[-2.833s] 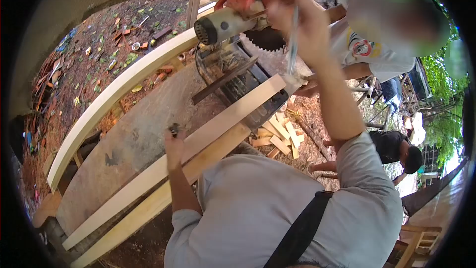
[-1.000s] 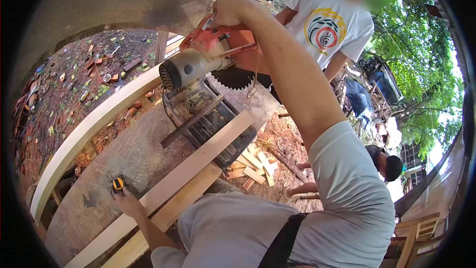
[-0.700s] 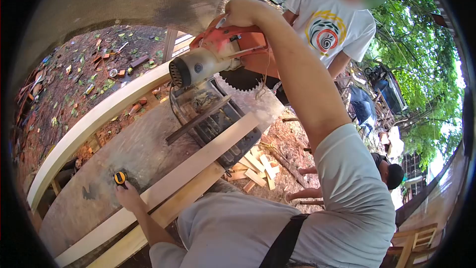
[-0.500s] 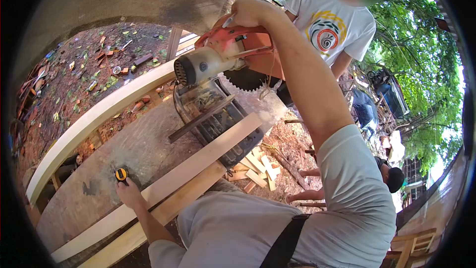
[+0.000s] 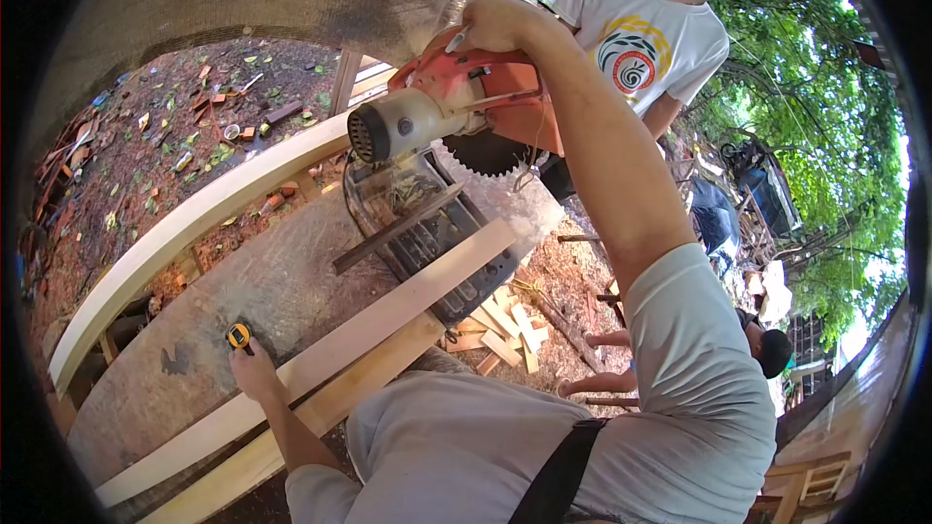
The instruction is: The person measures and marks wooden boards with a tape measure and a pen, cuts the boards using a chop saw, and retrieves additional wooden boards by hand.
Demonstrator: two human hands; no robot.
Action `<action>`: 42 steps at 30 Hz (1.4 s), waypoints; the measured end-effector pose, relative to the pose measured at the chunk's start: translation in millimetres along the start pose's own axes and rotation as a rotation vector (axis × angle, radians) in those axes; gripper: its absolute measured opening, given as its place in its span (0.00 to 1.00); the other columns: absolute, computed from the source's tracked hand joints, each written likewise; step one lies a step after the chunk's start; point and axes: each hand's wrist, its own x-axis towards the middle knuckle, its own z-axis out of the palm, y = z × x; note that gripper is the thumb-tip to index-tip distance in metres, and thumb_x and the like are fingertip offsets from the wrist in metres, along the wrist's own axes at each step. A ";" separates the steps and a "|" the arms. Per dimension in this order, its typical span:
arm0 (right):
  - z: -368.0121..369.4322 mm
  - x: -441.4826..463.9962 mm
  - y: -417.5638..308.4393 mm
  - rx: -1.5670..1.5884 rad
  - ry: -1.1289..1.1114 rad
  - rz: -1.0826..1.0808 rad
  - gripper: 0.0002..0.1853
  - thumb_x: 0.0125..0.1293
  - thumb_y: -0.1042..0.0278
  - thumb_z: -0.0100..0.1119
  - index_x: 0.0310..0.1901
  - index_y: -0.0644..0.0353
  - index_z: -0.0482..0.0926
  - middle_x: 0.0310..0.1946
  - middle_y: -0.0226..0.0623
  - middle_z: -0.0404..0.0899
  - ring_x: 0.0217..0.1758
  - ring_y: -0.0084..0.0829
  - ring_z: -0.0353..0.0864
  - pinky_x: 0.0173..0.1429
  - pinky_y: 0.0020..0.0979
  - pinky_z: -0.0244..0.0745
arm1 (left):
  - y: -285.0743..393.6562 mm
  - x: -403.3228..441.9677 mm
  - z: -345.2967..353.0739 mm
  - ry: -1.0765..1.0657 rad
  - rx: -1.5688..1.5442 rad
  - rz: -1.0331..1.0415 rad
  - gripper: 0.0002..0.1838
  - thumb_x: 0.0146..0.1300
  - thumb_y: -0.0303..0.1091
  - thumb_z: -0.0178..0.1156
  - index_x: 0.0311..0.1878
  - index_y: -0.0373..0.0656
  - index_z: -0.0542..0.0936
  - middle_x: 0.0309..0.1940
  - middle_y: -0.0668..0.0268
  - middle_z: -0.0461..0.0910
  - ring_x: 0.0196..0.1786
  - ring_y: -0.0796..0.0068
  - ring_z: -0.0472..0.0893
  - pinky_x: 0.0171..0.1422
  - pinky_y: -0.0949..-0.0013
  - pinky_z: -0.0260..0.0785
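Observation:
My right hand is closed on the handle at the top of a red miter saw. The saw's toothed blade hangs above its dark base, beside a cord. On the worn tabletop, my left hand has its fingers round a small yellow and black tape measure. A long pale board runs from the lower left to the saw base, between the tape measure and my body. A second board lies alongside it, nearer to me.
Another long pale board stretches along the table's far side. A person in a white shirt stands beyond the saw. Short wood offcuts lie on the ground below the saw. Another person is at the right, near a wooden chair.
My right hand, earlier blurred above the saw, is now on its handle. My left hand has moved left along the table with the tape measure. The person in white now stands more upright, farther back.

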 end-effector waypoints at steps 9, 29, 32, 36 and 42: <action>2.7 0.7 1.4 0.030 0.006 0.028 0.32 0.51 0.43 0.70 0.47 0.67 0.85 0.44 0.56 0.85 0.51 0.52 0.84 0.57 0.44 0.77 | 5.3 -2.7 -7.0 -0.010 0.023 0.019 0.23 0.71 0.48 0.55 0.47 0.33 0.81 0.48 0.52 0.79 0.50 0.47 0.80 0.54 0.49 0.73; -10.9 -14.2 -10.7 0.079 -0.022 0.092 0.29 0.53 0.46 0.70 0.50 0.60 0.85 0.46 0.52 0.85 0.52 0.49 0.84 0.57 0.43 0.76 | 0.2 -2.7 -4.8 -0.047 -0.060 -0.069 0.20 0.64 0.46 0.61 0.45 0.35 0.80 0.48 0.51 0.79 0.49 0.46 0.81 0.53 0.48 0.73; -5.4 -11.1 -6.9 0.058 -0.059 0.071 0.29 0.52 0.46 0.70 0.50 0.59 0.85 0.46 0.52 0.85 0.52 0.49 0.84 0.57 0.43 0.76 | 0.4 -4.0 -5.7 0.006 -0.033 -0.009 0.21 0.63 0.46 0.61 0.46 0.35 0.80 0.48 0.50 0.79 0.50 0.46 0.81 0.53 0.47 0.73; -4.6 -9.2 -5.9 0.066 -0.040 0.063 0.29 0.52 0.46 0.70 0.50 0.60 0.85 0.46 0.52 0.85 0.53 0.49 0.84 0.57 0.43 0.76 | 1.8 -1.9 -7.2 -0.008 0.003 0.010 0.21 0.63 0.44 0.61 0.47 0.35 0.80 0.49 0.51 0.79 0.50 0.46 0.80 0.54 0.47 0.72; -1.4 -5.8 -3.2 0.061 -0.020 0.056 0.29 0.53 0.46 0.70 0.49 0.62 0.85 0.46 0.52 0.85 0.53 0.49 0.84 0.57 0.43 0.76 | -1.0 -2.8 0.0 0.027 -0.024 0.008 0.18 0.63 0.43 0.58 0.45 0.35 0.79 0.49 0.52 0.78 0.50 0.45 0.80 0.54 0.47 0.72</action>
